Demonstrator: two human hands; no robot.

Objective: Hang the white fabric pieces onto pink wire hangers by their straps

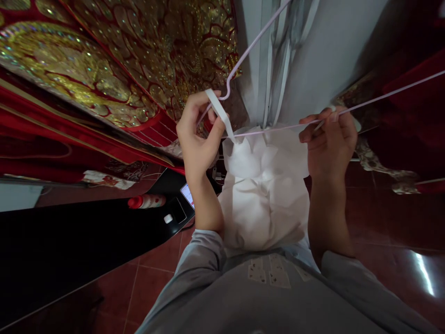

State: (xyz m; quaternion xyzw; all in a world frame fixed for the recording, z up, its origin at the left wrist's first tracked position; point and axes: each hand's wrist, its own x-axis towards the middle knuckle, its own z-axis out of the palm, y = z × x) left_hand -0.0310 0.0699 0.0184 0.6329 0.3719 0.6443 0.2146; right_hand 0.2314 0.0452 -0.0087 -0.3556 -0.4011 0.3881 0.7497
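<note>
A white garment hangs bunched between my forearms, in front of my grey shirt. My left hand is closed, pinching a white strap of the garment next to the notch of a thin pale pink hanger. My right hand is closed around the hanger's lower bar, which runs on to the right. The strap leads down to the garment's top edge.
A red cloth with gold sequin embroidery fills the upper left. A black surface at left carries a red-capped bottle and a phone. A pale wall stands ahead. Red floor tiles lie below.
</note>
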